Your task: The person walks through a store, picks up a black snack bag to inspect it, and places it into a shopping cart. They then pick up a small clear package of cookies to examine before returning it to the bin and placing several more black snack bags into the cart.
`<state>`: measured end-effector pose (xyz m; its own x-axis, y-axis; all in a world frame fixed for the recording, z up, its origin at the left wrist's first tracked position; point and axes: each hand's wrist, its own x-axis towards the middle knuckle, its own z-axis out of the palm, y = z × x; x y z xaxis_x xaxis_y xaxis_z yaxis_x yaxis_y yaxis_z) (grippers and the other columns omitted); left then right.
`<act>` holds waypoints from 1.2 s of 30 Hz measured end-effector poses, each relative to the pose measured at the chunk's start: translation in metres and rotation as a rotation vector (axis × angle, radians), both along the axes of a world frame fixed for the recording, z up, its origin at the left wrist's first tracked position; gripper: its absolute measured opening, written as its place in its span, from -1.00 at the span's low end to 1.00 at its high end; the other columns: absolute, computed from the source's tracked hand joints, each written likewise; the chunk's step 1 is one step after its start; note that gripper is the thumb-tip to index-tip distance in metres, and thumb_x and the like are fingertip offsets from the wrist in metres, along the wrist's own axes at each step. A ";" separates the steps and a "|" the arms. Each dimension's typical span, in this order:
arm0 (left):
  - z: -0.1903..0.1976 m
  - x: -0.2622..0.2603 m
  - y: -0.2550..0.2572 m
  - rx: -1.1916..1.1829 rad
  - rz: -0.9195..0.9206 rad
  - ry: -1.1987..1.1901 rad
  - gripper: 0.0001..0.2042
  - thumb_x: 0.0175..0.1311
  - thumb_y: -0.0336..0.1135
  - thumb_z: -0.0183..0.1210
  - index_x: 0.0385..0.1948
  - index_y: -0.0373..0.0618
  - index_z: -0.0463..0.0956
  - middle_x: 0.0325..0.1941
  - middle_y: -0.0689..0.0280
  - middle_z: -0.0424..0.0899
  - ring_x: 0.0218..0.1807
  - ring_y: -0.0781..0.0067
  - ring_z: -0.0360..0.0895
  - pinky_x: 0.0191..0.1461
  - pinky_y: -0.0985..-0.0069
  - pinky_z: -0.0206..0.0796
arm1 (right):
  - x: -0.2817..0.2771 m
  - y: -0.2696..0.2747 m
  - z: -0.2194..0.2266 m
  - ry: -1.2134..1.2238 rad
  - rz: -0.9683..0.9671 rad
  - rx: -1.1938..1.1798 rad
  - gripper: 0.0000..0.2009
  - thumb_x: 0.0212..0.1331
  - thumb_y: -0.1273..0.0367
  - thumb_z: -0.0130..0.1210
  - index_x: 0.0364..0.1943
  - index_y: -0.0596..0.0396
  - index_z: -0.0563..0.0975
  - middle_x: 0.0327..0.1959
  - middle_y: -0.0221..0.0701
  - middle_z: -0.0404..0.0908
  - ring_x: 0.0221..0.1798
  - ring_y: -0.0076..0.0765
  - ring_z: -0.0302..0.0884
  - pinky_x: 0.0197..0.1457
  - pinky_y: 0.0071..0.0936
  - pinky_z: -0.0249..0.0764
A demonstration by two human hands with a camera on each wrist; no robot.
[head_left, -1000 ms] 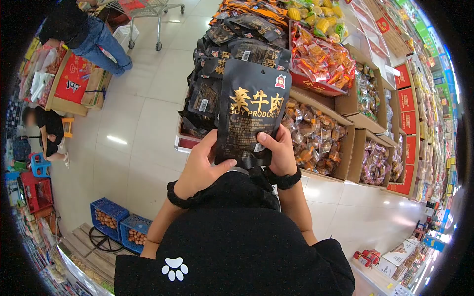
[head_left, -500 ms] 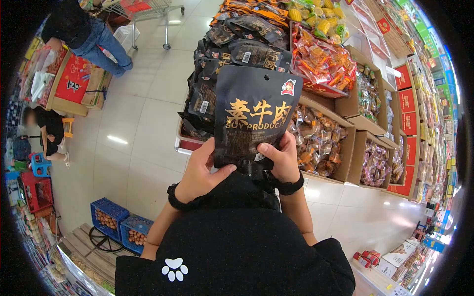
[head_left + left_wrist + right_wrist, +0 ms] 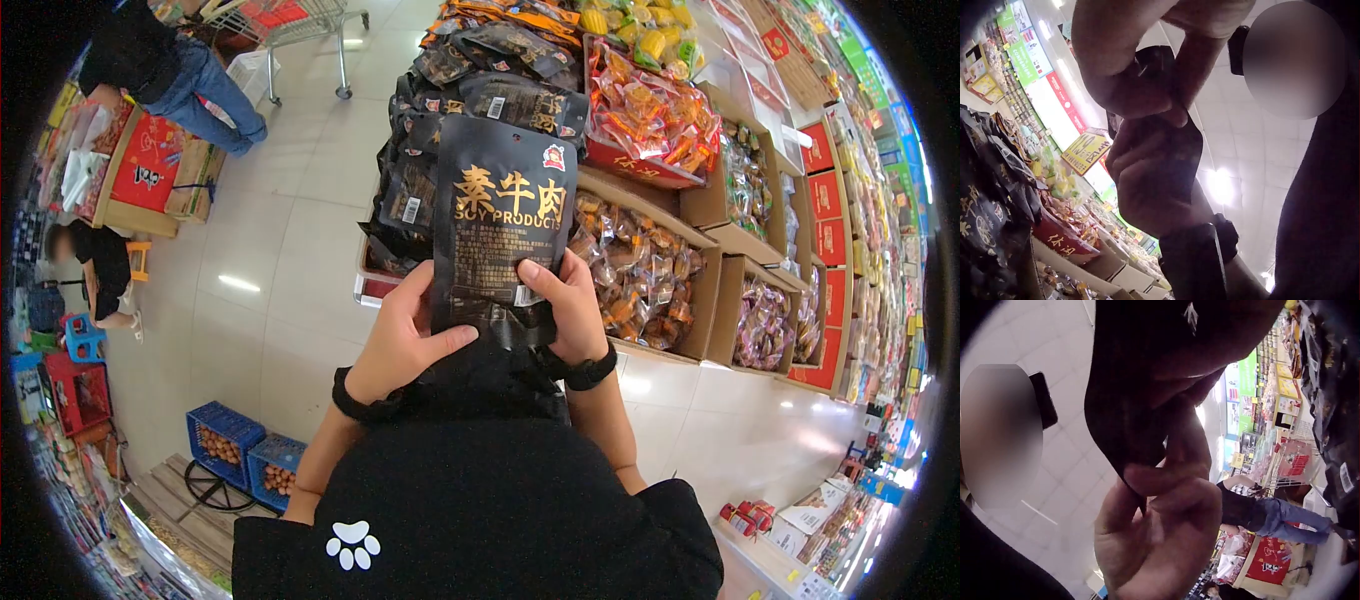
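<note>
head view: black pouch [image 3: 505,190] held up before the wearer's chest, gold characters and "soy products" facing the wearer, small badge at its top right corner. left grip [image 3: 400,340] grasps the lower left corner, thumb laid across the front. right grip [image 3: 568,310] pinches the lower right side, thumb on the front near the barcode label [image 3: 526,295]. a black band on each wrist.

beyond the pouch: heap of black pouches [image 3: 405,205], with orange-and-black packets [image 3: 500,20] at its far end. to the right, red-orange packets [image 3: 650,110] in a red bin; nearer, brown packets [image 3: 640,265] in a cardboard box [image 3: 707,300].

off to the left, shopping cart [image 3: 345,35] and a person in jeans [image 3: 205,90]; lower down, blue crates [image 3: 228,435] of round brown items.

left wrist view: pouch well apart from the heap; yellow price sign [image 3: 1087,151] behind. right wrist view: print on the pouch too dark to read.
</note>
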<state>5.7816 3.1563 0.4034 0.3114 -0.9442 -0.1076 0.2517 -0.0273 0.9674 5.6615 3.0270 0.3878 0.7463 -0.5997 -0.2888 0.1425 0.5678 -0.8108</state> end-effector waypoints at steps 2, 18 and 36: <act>0.000 -0.001 0.000 0.004 0.009 0.033 -0.49 -0.09 -0.57 0.13 -0.03 -0.31 0.14 -0.10 0.27 0.36 -0.04 0.53 0.30 0.06 0.56 0.14 | 0.000 -0.001 -0.001 0.014 0.002 0.013 -0.71 -0.06 0.44 0.08 -0.21 0.27 0.38 -0.26 -0.37 0.49 -0.26 -0.54 0.42 -0.13 -0.58 0.32; -0.002 -0.001 -0.002 0.071 0.029 0.148 -0.33 -0.14 -0.42 0.22 0.05 -0.34 0.04 0.01 0.19 0.28 0.03 0.43 0.26 0.11 0.52 0.08 | 0.004 -0.001 -0.004 0.065 -0.010 0.101 -0.74 -0.02 0.42 0.06 -0.22 0.25 0.39 -0.28 -0.38 0.50 -0.29 -0.54 0.43 -0.18 -0.57 0.35; -0.028 0.022 -0.018 -0.014 0.373 0.450 -0.61 0.00 -0.58 -0.04 -0.05 -0.22 0.16 -0.13 0.24 0.40 -0.12 0.44 0.40 -0.06 0.51 0.28 | 0.000 0.021 -0.007 0.135 0.146 -1.133 -0.52 -0.22 0.38 0.20 -0.11 0.15 0.35 0.05 -0.19 0.24 -0.02 -0.10 0.28 -0.01 -0.34 0.27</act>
<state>5.8032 3.1388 0.3759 0.5493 -0.7818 -0.2949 0.6282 0.1536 0.7628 5.6612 3.0480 0.3803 0.8340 -0.4765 0.2780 0.0083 -0.4930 -0.8700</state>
